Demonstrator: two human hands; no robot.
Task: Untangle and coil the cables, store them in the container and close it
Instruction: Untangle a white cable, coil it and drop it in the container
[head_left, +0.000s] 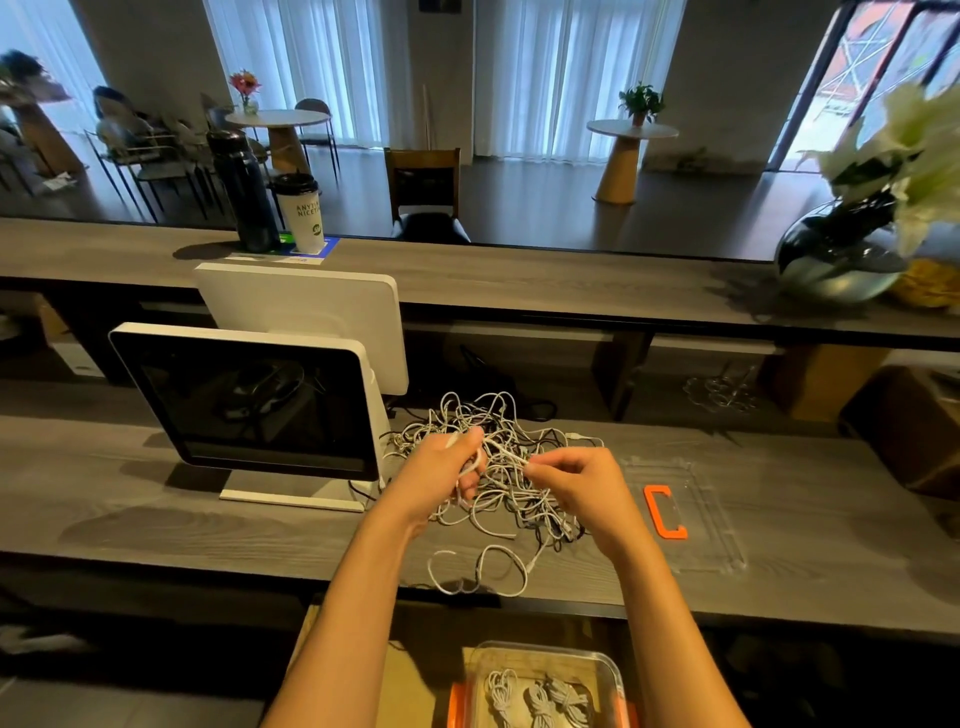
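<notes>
The left hand (451, 470) grasps a white strand and the right hand (574, 480) pinches another one, both over the tangled cables (498, 467) on the desk (208, 525). The step seems to be untangling; next, one cable must be pulled free and coiled. At six o'clock the open container (545, 686) holds three coils. Its clear lid (685, 514) lies at three o'clock.
</notes>
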